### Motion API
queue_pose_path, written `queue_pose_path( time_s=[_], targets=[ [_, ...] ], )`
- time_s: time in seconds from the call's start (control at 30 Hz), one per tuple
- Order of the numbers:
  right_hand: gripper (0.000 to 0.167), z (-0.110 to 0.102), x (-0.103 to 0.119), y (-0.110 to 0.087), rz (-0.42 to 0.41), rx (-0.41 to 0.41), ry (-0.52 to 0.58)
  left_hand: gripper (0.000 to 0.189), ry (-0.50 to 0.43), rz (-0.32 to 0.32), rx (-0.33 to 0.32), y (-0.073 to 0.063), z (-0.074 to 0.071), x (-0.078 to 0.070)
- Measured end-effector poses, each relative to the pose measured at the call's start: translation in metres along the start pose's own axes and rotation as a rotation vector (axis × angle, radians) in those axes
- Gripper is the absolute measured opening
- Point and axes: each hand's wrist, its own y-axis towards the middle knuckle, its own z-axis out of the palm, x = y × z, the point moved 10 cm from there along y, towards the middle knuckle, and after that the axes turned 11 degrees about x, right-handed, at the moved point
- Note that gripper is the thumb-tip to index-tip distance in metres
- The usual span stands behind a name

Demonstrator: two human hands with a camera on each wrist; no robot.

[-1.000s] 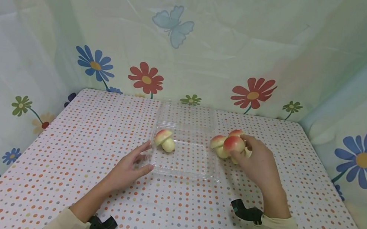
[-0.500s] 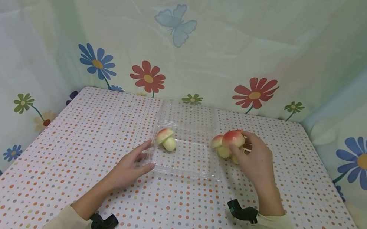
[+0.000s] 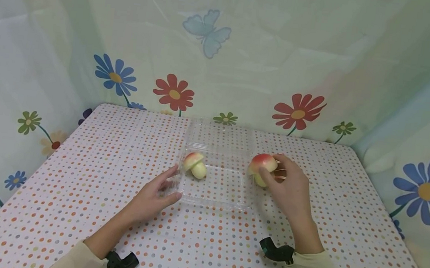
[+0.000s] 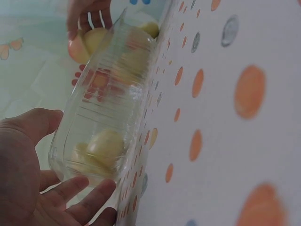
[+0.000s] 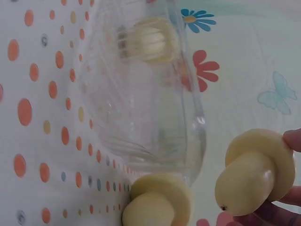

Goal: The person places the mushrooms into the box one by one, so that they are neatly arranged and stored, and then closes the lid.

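Dotted cloth (image 3: 203,246), flowered backdrop (image 3: 254,59) — left hand (image 3: 151,195) is spread, right hand (image 3: 292,189) pinches 1 mushroom (image 5: 249,179).

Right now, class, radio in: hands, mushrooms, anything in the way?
Left hand beside clear container. Right hand holds one mushroom aloft. Second mushroom inside. Possible obstacle: third mushroom, just outside, right side.

right wrist: lower mushroom (image 5: 157,202), right fingers (image 5: 294,140) cropped | left wrist: boxed mushroom (image 4: 106,148) blurred

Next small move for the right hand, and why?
Probably carry the held mushroom left, over the open container: the right hand has it raised by the right wall, one mushroom lies inside at the left, and bare floor shows beside that one.
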Motion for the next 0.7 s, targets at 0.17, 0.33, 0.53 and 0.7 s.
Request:
queue_pose_path(
  time_s=[0.17, 0.33, 0.53, 0.7],
  targets=[
    [0.048, 0.009, 0.005, 0.001, -0.018, 0.003, -0.021, 0.083, -0.010, -0.003, 0.000, 0.000, 0.000, 0.002],
    [0.047, 0.012, 0.009, 0.003, -0.032, -0.001, -0.022, 0.084, -0.014, 0.000, -0.001, 0.000, 0.001, 0.003],
    [0.047, 0.016, 0.010, 0.006, -0.033, 0.009, -0.015, 0.084, -0.009, 0.002, -0.002, 0.000, 0.001, 0.002],
    [0.049, 0.020, 0.013, 0.008, -0.036, 0.015, 0.002, 0.084, -0.010, 0.000, -0.004, 0.000, 0.001, 0.001]
  ],
)
